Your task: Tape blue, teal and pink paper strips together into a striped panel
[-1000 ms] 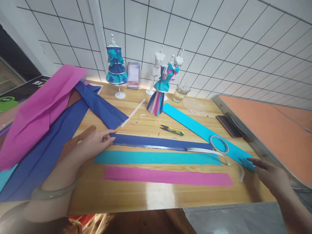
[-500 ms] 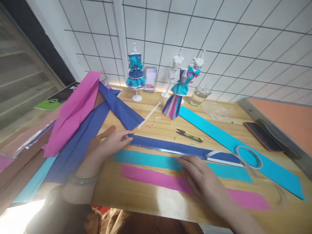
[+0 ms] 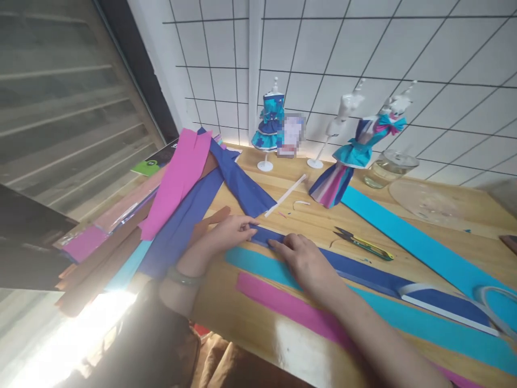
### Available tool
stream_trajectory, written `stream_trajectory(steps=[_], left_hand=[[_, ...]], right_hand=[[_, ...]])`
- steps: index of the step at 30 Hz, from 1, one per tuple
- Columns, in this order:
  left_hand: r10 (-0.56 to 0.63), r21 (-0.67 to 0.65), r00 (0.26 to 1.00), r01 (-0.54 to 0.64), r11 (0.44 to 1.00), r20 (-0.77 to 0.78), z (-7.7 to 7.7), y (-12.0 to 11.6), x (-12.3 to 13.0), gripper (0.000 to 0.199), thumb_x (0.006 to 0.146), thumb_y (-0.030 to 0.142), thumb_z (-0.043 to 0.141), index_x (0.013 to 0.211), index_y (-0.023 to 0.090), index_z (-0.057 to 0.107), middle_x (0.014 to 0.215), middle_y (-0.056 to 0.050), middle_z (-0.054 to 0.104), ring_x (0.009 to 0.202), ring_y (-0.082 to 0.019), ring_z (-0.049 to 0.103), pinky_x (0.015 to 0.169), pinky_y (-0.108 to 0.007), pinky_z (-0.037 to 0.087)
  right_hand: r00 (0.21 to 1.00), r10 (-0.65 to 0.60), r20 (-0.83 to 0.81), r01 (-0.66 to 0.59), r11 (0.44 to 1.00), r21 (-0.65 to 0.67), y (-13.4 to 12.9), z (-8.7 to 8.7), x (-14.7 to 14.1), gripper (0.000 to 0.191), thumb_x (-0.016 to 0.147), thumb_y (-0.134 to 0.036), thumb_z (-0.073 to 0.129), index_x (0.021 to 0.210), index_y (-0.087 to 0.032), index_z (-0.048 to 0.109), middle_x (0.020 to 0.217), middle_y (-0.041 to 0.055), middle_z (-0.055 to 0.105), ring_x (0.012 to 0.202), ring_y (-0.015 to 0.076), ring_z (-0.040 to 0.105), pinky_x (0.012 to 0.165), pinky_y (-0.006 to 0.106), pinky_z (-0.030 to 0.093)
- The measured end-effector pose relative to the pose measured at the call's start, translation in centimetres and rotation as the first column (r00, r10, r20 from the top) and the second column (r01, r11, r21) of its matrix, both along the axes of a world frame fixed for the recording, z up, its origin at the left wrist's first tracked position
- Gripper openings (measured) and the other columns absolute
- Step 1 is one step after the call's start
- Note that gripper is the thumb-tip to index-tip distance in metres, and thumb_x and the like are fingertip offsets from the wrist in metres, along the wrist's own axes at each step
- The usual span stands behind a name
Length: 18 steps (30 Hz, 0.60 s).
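My left hand (image 3: 236,231), fingers bent, rests at one end of the dark blue strip (image 3: 355,268); whether it pinches, I cannot tell. Just right of it, my right hand (image 3: 305,261), loosely open, lays fingertips on that strip, forearm slanting across the wooden surface (image 3: 250,318). Beyond both hands rises a tiled wall (image 3: 307,46).
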<state>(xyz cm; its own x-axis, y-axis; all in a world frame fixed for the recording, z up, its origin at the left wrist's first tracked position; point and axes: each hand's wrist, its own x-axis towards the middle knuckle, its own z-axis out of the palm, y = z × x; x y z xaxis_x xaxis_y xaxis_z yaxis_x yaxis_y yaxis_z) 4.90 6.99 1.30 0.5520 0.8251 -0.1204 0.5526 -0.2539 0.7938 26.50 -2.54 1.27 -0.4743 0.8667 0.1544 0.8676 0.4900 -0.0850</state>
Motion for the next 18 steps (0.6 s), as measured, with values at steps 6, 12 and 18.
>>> stream_trajectory(steps=[6,12,18], left_hand=[[0.003,-0.209,0.984,0.034,0.977,0.176,-0.1,0.7,-0.5,0.047,0.081,0.040,0.056,0.119,0.012,0.055,0.073,-0.004,0.066,0.068,-0.013,0.059,0.062,-0.024,0.045],[0.033,-0.266,0.952,0.052,0.963,0.304,-0.6,1.4,-1.1,0.042,0.083,0.036,0.057,0.117,0.011,0.056,0.069,-0.002,0.064,0.056,-0.009,0.055,0.053,-0.022,0.044],[0.059,-0.303,0.929,0.059,0.951,0.364,-1.4,2.0,-1.5,0.044,0.081,0.034,0.060,0.120,0.012,0.054,0.070,-0.002,0.063,0.055,-0.009,0.055,0.049,-0.021,0.042]], right_hand=[[0.997,0.045,0.065,-0.048,0.998,0.045,0.4,-1.0,0.0,0.044,0.089,-0.011,0.042,0.131,-0.023,0.049,0.092,0.0096,0.050,0.084,0.0208,0.048,0.075,0.034,0.043],[0.996,0.066,0.055,-0.069,0.996,0.061,0.2,-1.2,0.2,0.044,0.090,-0.011,0.038,0.132,-0.022,0.048,0.095,0.0105,0.050,0.085,0.0211,0.048,0.076,0.034,0.043],[0.997,0.065,0.046,-0.069,0.994,0.085,0.2,-1.4,0.1,0.045,0.089,-0.010,0.037,0.130,-0.021,0.051,0.092,0.0105,0.051,0.082,0.0209,0.050,0.074,0.034,0.044]])
